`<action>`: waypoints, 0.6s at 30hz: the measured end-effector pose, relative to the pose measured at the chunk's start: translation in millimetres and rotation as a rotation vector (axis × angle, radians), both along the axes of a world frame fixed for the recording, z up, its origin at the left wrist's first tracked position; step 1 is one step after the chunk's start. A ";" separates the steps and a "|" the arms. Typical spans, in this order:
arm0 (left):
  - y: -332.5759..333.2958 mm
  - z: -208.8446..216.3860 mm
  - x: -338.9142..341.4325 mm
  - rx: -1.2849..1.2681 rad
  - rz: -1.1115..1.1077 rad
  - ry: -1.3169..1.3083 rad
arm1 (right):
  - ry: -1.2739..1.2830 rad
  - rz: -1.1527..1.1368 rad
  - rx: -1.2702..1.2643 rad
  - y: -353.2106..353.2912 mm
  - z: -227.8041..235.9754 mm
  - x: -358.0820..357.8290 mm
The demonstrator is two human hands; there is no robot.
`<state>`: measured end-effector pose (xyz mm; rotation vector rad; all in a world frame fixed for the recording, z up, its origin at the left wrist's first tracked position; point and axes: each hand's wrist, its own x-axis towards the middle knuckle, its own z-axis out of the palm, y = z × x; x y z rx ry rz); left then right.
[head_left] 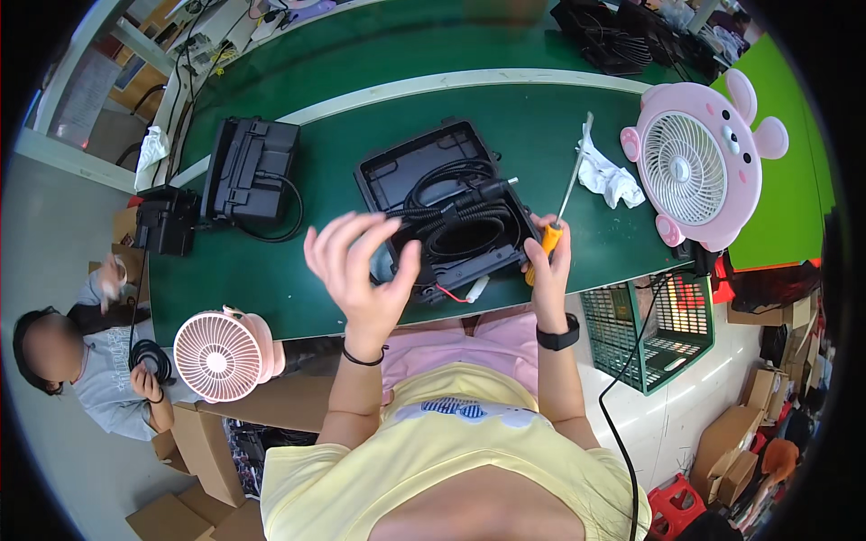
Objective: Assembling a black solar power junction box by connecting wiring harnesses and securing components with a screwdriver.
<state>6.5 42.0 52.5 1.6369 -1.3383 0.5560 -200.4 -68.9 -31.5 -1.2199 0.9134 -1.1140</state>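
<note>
One open black case (403, 178), coiled black cable (465, 236) inside, is seen mid-frame on the green desk (334, 162). Yellow-handled screwdriver (551, 238) is gripped right of centre, right hand (551, 275) fingers clamped around its handle. Left hand (361, 275) is held left of centre, fingers spread apart.

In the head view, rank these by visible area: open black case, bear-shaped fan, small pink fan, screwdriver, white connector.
1. Open black case and bear-shaped fan: too alike to rank
2. Small pink fan
3. Screwdriver, in the right hand
4. White connector
</note>
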 end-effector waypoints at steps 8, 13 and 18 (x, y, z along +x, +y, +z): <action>-35.2 -4.5 -13.5 0.443 -0.370 -0.121 | -0.140 -0.163 -0.116 26.7 -25.7 -12.6; -21.8 -7.4 -0.7 -0.032 -0.071 0.083 | -0.081 -0.149 -0.172 29.3 -28.0 -15.0; -1.2 -13.9 23.7 -0.045 0.417 -0.267 | -0.015 -0.139 -0.185 29.3 -26.0 -16.7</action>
